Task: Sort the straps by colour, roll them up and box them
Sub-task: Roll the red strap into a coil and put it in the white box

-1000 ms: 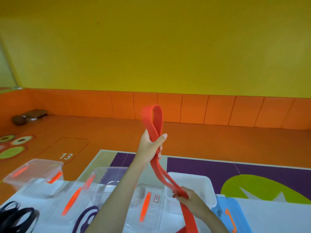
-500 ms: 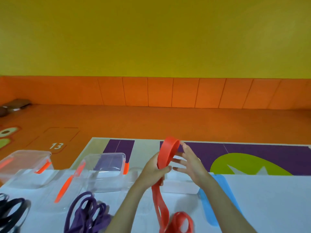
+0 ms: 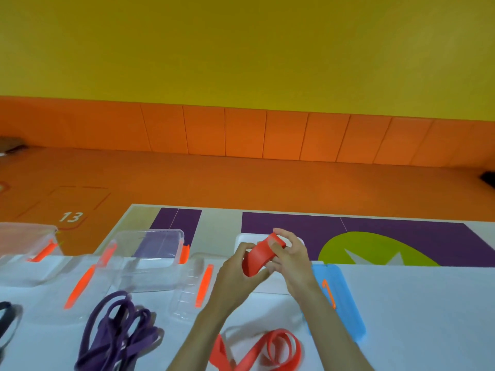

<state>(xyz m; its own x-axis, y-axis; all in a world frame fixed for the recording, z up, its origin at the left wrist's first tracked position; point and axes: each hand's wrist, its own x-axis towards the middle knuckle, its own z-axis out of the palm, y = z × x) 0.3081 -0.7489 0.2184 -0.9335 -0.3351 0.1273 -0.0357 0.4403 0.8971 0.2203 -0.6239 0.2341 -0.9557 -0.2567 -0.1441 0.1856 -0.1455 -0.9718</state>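
Observation:
My left hand (image 3: 237,266) and my right hand (image 3: 288,257) both grip a red strap (image 3: 258,257), folded into a short wide loop between them, above a white box (image 3: 242,241). The rest of that red strap (image 3: 270,349) trails down and lies in loops on the white table near the front edge. A heap of purple straps (image 3: 117,330) lies on the table to the left. The end of a dark strap (image 3: 6,317) shows at the far left edge.
Two clear boxes with orange clips, one (image 3: 150,258) in the middle left and one (image 3: 24,247) at the far left, stand on the white table (image 3: 428,317). A clear lid (image 3: 190,287) and a blue lid (image 3: 337,298) lie flat beside the white box.
My hands have come down from a raised stretch to just above the white box. The long red strap is now gathered into a short loop between both hands.

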